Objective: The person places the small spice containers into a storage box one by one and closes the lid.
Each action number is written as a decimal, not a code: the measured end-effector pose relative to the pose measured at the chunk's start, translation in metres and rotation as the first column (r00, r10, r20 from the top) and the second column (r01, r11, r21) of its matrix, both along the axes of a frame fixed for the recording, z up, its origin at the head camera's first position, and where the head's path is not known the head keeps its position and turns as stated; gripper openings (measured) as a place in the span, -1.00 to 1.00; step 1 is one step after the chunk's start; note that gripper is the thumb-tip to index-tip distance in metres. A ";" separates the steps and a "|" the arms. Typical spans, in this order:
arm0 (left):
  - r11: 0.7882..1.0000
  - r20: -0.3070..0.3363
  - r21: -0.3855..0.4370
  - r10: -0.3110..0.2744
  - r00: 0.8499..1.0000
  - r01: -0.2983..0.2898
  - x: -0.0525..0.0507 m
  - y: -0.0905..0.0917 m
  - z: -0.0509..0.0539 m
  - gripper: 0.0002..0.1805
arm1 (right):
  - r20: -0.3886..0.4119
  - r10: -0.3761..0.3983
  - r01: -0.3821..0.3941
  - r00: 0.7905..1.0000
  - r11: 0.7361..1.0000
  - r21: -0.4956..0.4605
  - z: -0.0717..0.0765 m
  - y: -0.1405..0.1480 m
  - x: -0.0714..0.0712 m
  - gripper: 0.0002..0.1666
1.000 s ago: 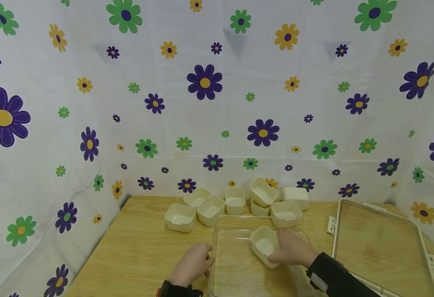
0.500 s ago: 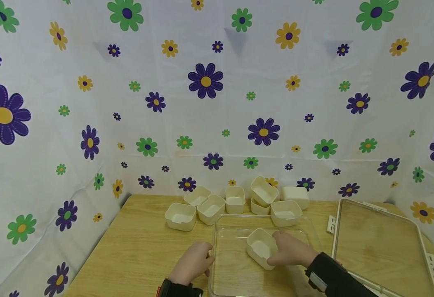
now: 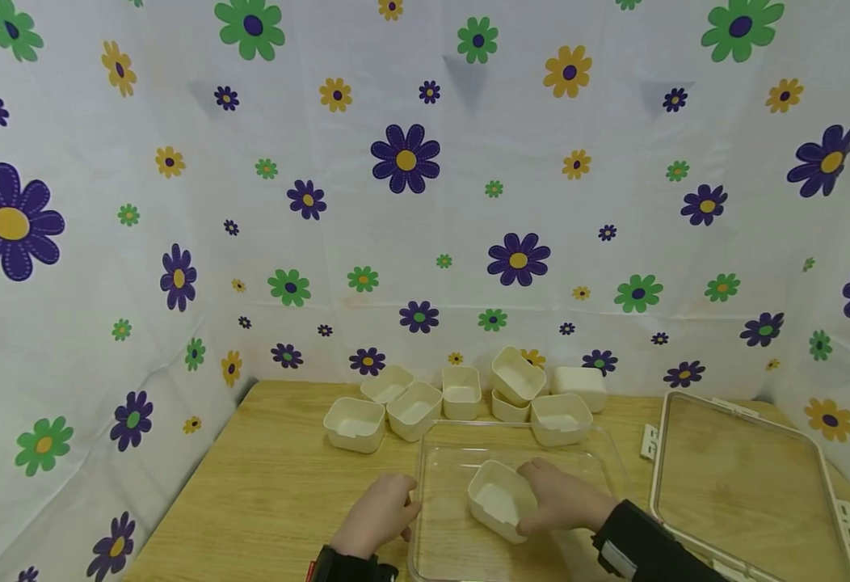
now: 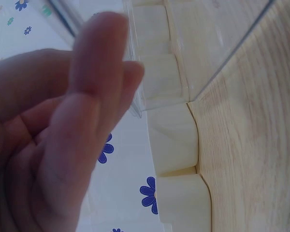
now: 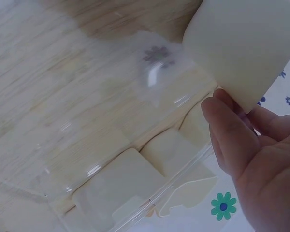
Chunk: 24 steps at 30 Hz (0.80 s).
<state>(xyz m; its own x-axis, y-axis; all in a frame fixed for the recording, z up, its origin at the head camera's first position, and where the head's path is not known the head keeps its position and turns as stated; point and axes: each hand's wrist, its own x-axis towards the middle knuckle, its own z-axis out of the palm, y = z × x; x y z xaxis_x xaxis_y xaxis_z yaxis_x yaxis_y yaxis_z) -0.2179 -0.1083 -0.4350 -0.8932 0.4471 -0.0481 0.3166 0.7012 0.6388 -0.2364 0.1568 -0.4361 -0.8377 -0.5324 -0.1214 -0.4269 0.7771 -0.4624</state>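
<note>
One wide head cam, two tilted close-ups
Head's looking forward and down over the counter (image 3: 272, 501); wrist cams sit super close to left fingers (image 4: 99, 53) and right fingers (image 5: 230, 133). All three catch the clear bin (image 3: 454, 558) and cream tubs (image 3: 461, 396).

Box (image 3: 448, 517) on desk (image 3: 272, 485), lid (image 3: 745, 485) to its right. Tub (image 3: 499, 499) in or above box; other tubs (image 3: 415, 411) behind, before curtain (image 3: 461, 226).

Flowered cloth (image 3: 432, 210) (lightly creased) behind wooden table (image 3: 279, 469).
</note>
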 end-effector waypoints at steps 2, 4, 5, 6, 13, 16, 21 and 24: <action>1.000 -0.004 0.000 0.002 1.000 -0.002 0.000 0.000 0.000 -0.79 | -0.007 0.022 -0.022 1.000 1.000 -0.003 0.001 -0.002 0.001 -0.16; 1.000 -0.007 0.000 0.003 1.000 -0.003 0.001 0.000 0.000 -0.78 | -0.012 0.045 -0.045 0.999 0.999 -0.006 0.002 -0.003 0.003 -0.16; 1.000 -0.010 -0.001 0.003 1.000 -0.003 0.001 0.000 0.000 -0.77 | -0.007 0.055 -0.055 0.998 0.998 -0.011 0.002 -0.004 0.004 -0.16; 1.000 -0.013 -0.002 0.003 1.000 -0.003 0.001 0.000 0.000 -0.77 | -0.004 0.067 -0.067 0.998 0.998 -0.013 0.003 -0.005 0.005 -0.16; 1.000 -0.011 0.000 0.004 1.000 -0.004 0.000 0.000 0.000 -0.78 | 0.013 0.136 -0.136 0.991 0.991 -0.004 0.002 -0.010 0.008 -0.15; 1.000 -0.011 0.001 0.002 1.000 -0.002 0.000 0.000 0.000 -0.77 | 0.018 0.149 -0.149 0.989 0.989 -0.001 0.002 -0.012 0.010 -0.15; 1.000 -0.011 0.000 0.001 1.000 -0.001 0.000 0.000 -0.001 -0.76 | 0.031 0.163 -0.163 0.986 0.987 0.011 0.002 -0.015 0.013 -0.13; 1.000 -0.014 -0.005 0.001 1.000 -0.001 0.000 0.000 -0.002 -0.76 | 0.048 0.179 -0.179 0.983 0.984 0.005 0.003 -0.017 0.014 -0.12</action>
<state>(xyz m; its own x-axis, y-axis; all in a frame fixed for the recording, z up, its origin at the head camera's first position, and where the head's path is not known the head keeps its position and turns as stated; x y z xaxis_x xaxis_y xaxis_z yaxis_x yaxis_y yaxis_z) -0.2177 -0.1084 -0.4365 -0.8943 0.4459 -0.0378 0.3248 0.7049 0.6305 -0.2221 0.1396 -0.4334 -0.7220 -0.6721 -0.1643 -0.5373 0.6943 -0.4789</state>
